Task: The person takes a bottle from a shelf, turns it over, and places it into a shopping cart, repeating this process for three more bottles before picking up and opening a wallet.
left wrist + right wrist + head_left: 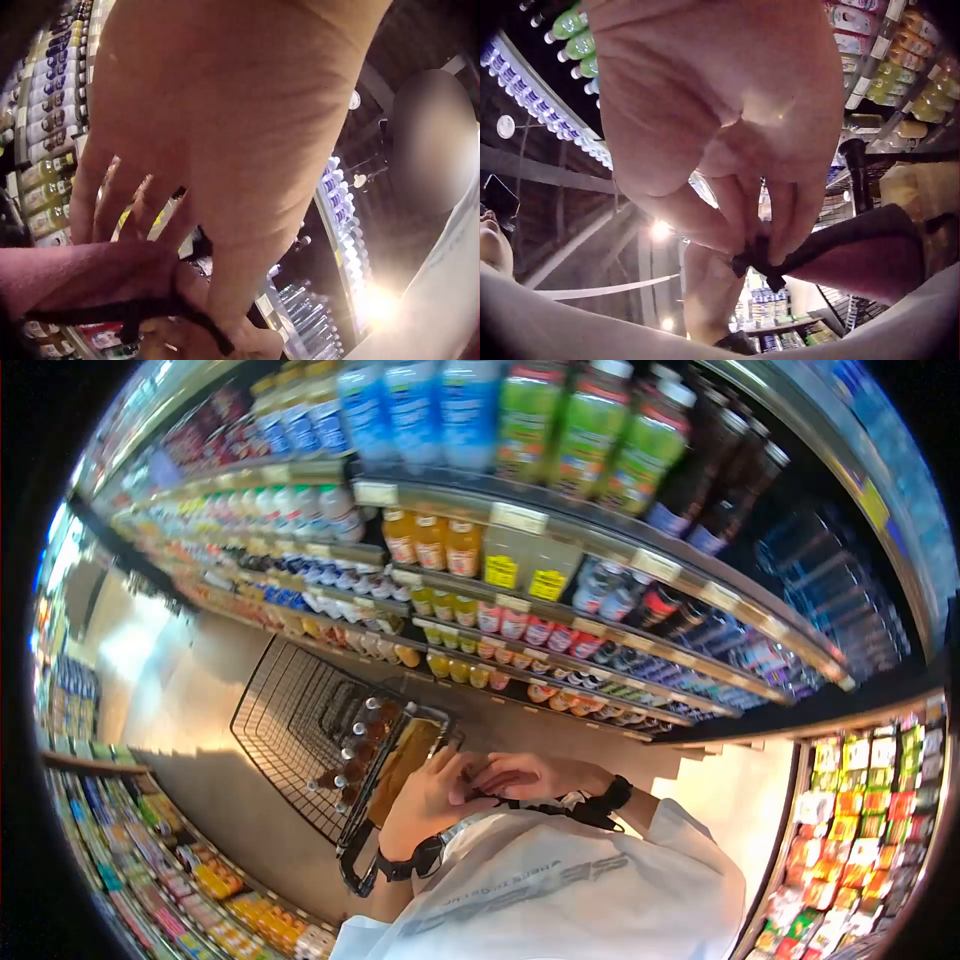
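Both hands meet in front of the person's waist in the head view. The right hand [525, 775] has curled fingers, and in the right wrist view its fingertips pinch a thin black strap [759, 264]. This strap runs along a black-edged pinkish fabric piece [862, 259]. Close against it is the left hand [428, 798], bent at the fingers. In the left wrist view the left fingers pass behind the pinkish fabric [82, 277] and the thumb lies beside it; their tips are hidden.
A wire shopping cart [290, 705] stands at the left, with several dark bottles [368, 732] inside and a tan panel [405, 760] near its handle. Drink shelves [430, 480] rise ahead. Another stocked shelf [860, 830] is at the right, and one [170, 860] at the lower left.
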{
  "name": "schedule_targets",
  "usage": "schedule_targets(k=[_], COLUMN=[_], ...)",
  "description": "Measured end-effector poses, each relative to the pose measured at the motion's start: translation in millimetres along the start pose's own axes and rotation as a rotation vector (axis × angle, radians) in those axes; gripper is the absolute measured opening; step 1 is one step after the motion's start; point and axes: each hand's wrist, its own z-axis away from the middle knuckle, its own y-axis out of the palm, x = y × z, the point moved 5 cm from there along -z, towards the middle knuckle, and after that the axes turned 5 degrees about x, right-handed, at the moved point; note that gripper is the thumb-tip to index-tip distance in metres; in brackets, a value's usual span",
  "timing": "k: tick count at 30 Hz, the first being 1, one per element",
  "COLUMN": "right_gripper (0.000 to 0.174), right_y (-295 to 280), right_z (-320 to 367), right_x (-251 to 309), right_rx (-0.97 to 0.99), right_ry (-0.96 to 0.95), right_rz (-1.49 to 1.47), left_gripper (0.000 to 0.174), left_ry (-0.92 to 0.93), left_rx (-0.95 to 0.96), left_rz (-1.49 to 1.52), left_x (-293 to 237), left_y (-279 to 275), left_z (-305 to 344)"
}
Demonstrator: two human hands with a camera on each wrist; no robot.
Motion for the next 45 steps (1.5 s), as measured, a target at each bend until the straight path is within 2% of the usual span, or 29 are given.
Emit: schedule_targets(k=[3,4,6,7,10,13,16,19,22,25,28,31,32,35,38,41,43,44,45], right_gripper=[0.042,0.043,0.044,0.045,0.046,0.045,0.046,0.052,0.051,0.042,0.042,0.032,0.031,0.029,0.025,0.023,0.023,0.023,0.023], right_y=[-0.4,-2.2,-15.3,-19.3,-27.5,-36.0,-42.8,-51.7,-58.3,-60.3,-54.9,-42.0,-39.4,-36.9,-43.5,-50.5,-43.2,-37.4,-32.2], right_z=[47.4,65.1,96.0,111.1,153.7,182.8,206.1,229.0,237.8,239.4,236.1,237.3,233.7,225.9,222.6,224.5,222.8,218.0,212.5], right_x=[32.7,34.3,33.2,31.7,34.3,23.0,28.0,54.6,56.6,34.1,31.7,52.7,55.0,55.6,41.1,41.6,52.2,57.7,62.8], right_rx=[-0.059,-0.089,-0.14,-0.167,-0.223,-0.324,-0.515,-0.867,-0.902,-0.812,-0.909,-0.994,-0.963,-0.92,-1.017,-1.131,-1.136,-1.088,-1.04], right_ry=[-0.094,-0.048,-0.175,-0.238,-0.263,-0.298,-0.367,-0.473,-0.458,-0.32,-0.359,-0.328,-0.302,-0.248,-0.235,-0.224,-0.23,-0.292,-0.355], right_rz=[0.176,0.053,0.022,-0.001,-0.007,0.19,0.538,0.847,0.876,0.758,0.755,0.694,0.687,0.75,0.872,0.793,0.675,0.741,0.807], left_gripper=[0.052,0.053,0.05,0.05,0.046,0.043,0.042,0.038,0.038,0.036,0.031,0.024,0.019,0.018,0.012,0.028,0.043,0.05,0.052], left_ry=[0.031,0.056,0.121,0.112,0.118,0.057,0.143,0.066,0.162,0.227,0.198,0.24,0.362,0.557,0.25,0.186,0.015,-0.073,-0.085], left_rx=[-0.085,-0.131,-0.247,-0.237,-0.186,-0.086,-0.111,-0.047,0.047,0.045,0.034,0.048,0.038,0.048,0.054,0.24,0.33,0.376,0.352], left_rz=[-0.082,-0.118,-0.24,-0.215,-0.151,-0.12,-0.129,-0.035,-0.002,-0.015,0.02,-0.045,-0.034,-0.016,-0.044,-0.093,0.188,0.326,0.401], left_x=[-32.4,-39.6,-61.7,-69.9,-95.4,-105.3,-125.8,-134.2,-147.8,-144.3,-143.1,-146.3,-149.2,-152.0,-150.2,-87.8,-57.8,-47.3,-43.0], left_y=[29.9,40.9,61.3,74.2,103.9,127.1,137.5,142.4,146.4,146.1,132.7,125.2,125.8,128.8,120.6,134.1,148.3,154.4,155.3], left_z=[-19.6,-27.6,-43.6,-50.5,-76.1,-89.4,-102.2,-109.1,-119.3,-127.4,-134.4,-137.0,-138.3,-141.2,-145.1,-155.5,-162.7,-163.8,-165.9])
